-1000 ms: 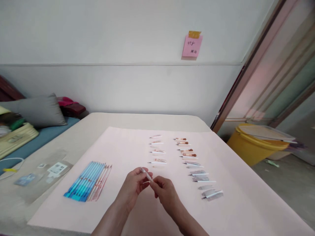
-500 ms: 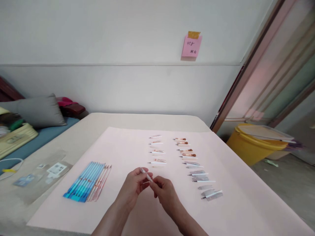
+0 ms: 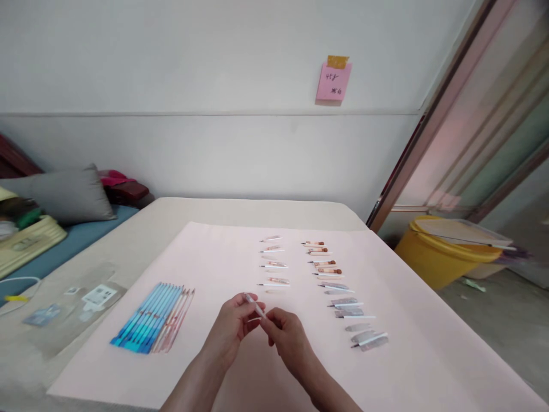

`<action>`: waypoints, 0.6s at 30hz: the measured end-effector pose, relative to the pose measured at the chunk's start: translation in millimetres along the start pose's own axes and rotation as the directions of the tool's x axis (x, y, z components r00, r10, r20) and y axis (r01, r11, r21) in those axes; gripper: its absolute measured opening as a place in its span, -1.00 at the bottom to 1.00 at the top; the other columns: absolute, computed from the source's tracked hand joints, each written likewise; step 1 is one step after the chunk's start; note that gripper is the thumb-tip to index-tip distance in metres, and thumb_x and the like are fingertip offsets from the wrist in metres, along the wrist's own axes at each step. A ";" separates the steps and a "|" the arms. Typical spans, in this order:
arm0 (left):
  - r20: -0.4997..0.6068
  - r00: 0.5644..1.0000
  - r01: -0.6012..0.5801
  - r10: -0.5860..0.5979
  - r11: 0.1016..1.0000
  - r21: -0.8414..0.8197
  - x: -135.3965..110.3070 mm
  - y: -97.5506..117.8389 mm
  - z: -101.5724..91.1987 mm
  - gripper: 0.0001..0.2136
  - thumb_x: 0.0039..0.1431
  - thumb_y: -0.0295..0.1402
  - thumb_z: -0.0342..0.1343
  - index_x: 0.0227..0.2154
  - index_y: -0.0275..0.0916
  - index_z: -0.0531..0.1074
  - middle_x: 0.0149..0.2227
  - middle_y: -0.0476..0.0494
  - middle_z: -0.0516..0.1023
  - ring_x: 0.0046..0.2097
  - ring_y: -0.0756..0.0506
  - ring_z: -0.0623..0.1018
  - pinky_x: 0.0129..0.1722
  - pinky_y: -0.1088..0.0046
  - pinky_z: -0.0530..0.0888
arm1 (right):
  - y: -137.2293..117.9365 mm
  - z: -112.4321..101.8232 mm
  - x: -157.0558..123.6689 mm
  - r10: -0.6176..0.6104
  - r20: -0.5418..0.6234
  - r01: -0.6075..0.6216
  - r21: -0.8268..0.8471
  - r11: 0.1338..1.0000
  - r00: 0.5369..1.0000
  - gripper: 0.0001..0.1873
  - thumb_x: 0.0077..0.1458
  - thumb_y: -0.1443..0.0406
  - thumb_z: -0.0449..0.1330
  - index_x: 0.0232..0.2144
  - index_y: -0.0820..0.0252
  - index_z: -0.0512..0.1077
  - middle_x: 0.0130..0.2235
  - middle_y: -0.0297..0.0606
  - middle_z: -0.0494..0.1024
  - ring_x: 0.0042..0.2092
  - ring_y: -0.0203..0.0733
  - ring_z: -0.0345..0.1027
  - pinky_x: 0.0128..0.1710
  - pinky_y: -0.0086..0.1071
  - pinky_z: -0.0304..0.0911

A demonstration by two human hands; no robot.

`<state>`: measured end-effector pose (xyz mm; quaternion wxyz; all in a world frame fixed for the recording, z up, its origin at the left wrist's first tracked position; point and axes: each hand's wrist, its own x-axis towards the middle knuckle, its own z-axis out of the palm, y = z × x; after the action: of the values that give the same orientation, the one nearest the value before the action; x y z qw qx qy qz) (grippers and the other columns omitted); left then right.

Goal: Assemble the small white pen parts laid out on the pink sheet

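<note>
My left hand [image 3: 231, 327] and my right hand [image 3: 286, 333] meet over the near middle of a pale pink sheet [image 3: 412, 349]. Between their fingertips they pinch a thin white pen [image 3: 254, 305], tilted up to the left. A row of blue and pink pens [image 3: 152, 316] lies side by side to the left of my hands. Beyond my hands, two columns of small pen parts rest on the sheet: pale pieces [image 3: 273, 266] in the left column, brown and grey pieces [image 3: 338, 286] in the right.
The sheet covers a beige table [image 3: 240, 209] against a white wall. Clear packets [image 3: 79, 303] lie on the table's left. A grey cushion [image 3: 68, 191] sits far left. A yellow tub [image 3: 441, 254] stands on the floor at right. A pink note [image 3: 333, 80] hangs on the wall.
</note>
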<state>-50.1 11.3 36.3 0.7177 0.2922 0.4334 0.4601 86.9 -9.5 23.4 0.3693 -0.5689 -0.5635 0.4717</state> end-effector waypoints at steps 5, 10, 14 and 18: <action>-0.052 0.999 0.016 -0.013 0.997 0.074 2.5 -3.9 -3.9 -0.81 -0.07 -0.28 0.17 -0.46 -0.30 0.36 -0.44 -0.11 0.46 -0.43 0.02 0.44 -0.38 0.49 0.35 | 2.3 1.1 1.0 -0.018 0.012 0.018 -0.015 1.000 1.000 -0.75 0.02 0.22 0.04 -0.59 0.23 0.32 -0.69 -0.42 0.29 -0.64 -0.42 0.09 -0.59 -0.53 0.01; -0.003 1.000 -0.009 0.009 1.000 -0.006 -0.2 1.5 1.3 -0.78 -0.08 -0.35 0.17 -0.32 -0.28 0.38 -0.27 -0.21 0.49 -0.23 -0.07 0.47 -0.24 0.42 0.36 | 0.3 -0.7 1.6 0.003 -0.013 -0.004 -0.019 1.000 1.000 -0.76 0.02 0.22 0.04 -0.58 0.23 0.33 -0.68 -0.42 0.30 -0.64 -0.42 0.09 -0.59 -0.52 0.01; -0.011 1.000 0.003 -0.003 1.000 0.017 1.9 -0.9 -1.5 -0.81 -0.08 -0.35 0.17 -0.38 -0.29 0.38 -0.36 -0.17 0.48 -0.32 -0.04 0.47 -0.29 0.43 0.37 | -1.6 -0.3 0.5 0.003 -0.002 -0.003 -0.026 1.000 1.000 -0.78 0.01 0.24 0.05 -0.59 0.23 0.32 -0.68 -0.42 0.30 -0.64 -0.42 0.09 -0.59 -0.53 0.01; -0.066 0.998 0.023 -0.020 0.998 0.052 3.2 -3.0 -4.0 -0.81 -0.10 -0.29 0.19 -0.45 -0.31 0.38 -0.46 -0.09 0.44 -0.44 0.03 0.43 -0.39 0.50 0.35 | -2.8 0.0 -0.8 0.006 0.012 -0.005 -0.026 1.000 1.000 -0.77 0.00 0.24 0.05 -0.61 0.23 0.31 -0.68 -0.42 0.29 -0.64 -0.42 0.10 -0.59 -0.53 0.02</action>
<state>-51.8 13.0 30.9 0.7000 0.2912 0.4718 0.4501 86.2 -10.0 26.1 0.3572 -0.5722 -0.5701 0.4689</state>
